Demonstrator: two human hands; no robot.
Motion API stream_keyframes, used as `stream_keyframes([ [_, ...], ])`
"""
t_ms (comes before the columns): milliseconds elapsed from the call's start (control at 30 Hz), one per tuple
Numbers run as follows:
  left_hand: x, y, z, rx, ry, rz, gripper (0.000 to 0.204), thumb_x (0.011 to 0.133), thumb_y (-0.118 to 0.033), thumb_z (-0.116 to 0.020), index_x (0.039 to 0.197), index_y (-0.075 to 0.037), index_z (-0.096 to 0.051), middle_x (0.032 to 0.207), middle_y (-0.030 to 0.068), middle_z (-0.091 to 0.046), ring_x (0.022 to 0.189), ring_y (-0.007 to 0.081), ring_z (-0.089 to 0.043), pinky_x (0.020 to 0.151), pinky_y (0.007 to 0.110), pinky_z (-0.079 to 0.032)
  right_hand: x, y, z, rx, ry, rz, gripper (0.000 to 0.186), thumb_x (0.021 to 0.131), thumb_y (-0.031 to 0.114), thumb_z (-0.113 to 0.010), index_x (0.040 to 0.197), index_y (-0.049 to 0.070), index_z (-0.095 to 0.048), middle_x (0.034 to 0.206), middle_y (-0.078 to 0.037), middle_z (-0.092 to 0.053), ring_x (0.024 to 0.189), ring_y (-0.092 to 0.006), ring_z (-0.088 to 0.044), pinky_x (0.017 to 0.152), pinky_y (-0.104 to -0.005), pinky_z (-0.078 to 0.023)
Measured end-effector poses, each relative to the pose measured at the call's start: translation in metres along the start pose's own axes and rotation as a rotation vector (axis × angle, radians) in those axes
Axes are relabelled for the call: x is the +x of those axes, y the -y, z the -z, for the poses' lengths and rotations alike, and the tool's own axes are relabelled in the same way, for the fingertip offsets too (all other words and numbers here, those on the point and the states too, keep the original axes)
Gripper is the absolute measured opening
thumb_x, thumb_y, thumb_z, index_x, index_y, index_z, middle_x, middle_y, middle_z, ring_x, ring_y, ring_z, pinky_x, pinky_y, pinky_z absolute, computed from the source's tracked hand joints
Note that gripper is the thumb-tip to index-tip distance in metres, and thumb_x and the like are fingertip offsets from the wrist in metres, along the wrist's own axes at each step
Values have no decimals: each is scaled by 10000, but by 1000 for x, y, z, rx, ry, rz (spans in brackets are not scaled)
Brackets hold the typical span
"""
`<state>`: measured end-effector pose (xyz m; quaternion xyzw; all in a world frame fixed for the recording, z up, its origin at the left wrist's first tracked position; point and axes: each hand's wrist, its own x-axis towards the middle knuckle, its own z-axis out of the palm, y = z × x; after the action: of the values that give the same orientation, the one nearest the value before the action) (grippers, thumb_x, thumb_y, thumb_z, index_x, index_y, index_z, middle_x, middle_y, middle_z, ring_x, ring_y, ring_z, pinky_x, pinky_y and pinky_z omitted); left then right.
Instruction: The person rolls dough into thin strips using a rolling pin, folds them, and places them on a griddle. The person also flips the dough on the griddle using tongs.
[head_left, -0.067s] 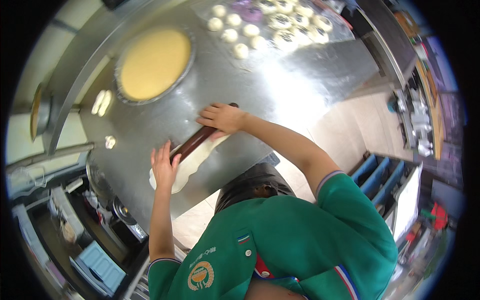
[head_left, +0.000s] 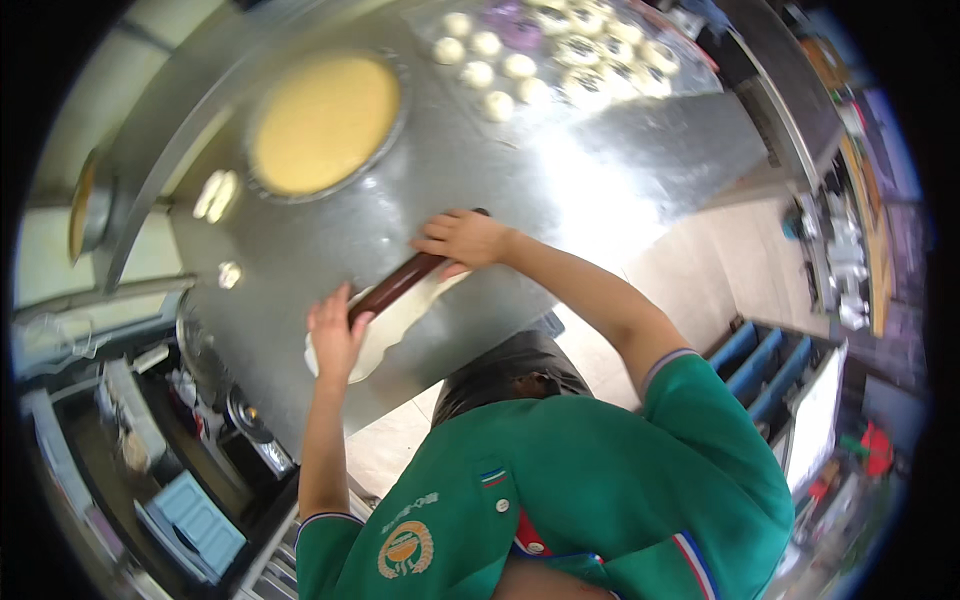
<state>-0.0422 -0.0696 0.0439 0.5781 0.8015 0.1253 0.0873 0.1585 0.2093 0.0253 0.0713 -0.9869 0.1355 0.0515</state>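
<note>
A dark brown rolling pin lies slantwise across a flat, pale sheet of dough on the metal worktable. My left hand presses on the pin's lower left end, its thumb along the wood and its fingers over the far side. Around the upper right end, my right hand has its fingers over the top and its thumb on the near side. The dough shows mostly on my side of the pin, its edge uneven. Part of it is hidden under the pin and my left hand.
Beyond the pin stands a large round pan of yellow batter. Several dough balls and filled buns sit at the far right of the metal worktable. Small dough pieces lie at the left. Blue-divided bins stand right.
The view has shifted slightly, so the table's things appear a little further right. Both hands stay on the rolling pin, with hardly any visible movement over the dough.
</note>
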Motion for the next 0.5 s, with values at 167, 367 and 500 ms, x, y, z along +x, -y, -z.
stream_keyframes([
  [167, 14, -24, 8, 86, 32, -6, 634, 802, -219, -737, 1376, -93, -499, 1181, 118, -595, 1083, 291, -563, 949, 412, -427, -6, -3, 22, -145, -52, -42, 484, 873, 429, -618, 1225, 108, -537, 1043, -61, -577, 1006, -235, -571, 869, -364, -443],
  [367, -13, -50, -30, 77, -191, -75, 702, 811, -347, -732, 1412, -90, -474, 1405, 111, -514, 1319, 298, -457, 1089, 472, -359, -43, 38, 24, -118, -44, -325, 502, 893, 492, -591, 1211, 105, -569, 1040, -84, -571, 1002, -275, -554, 840, -367, -435],
  [500, 30, -46, -25, -65, -197, 102, 657, 860, -377, -683, 1417, -88, -486, 1449, 121, -491, 1341, 325, -446, 1114, 507, -332, -18, 19, 20, -3, 19, -532, 532, 921, 528, -545, 1231, 96, -557, 1091, -118, -577, 1027, -318, -561, 869, -432, -460],
])
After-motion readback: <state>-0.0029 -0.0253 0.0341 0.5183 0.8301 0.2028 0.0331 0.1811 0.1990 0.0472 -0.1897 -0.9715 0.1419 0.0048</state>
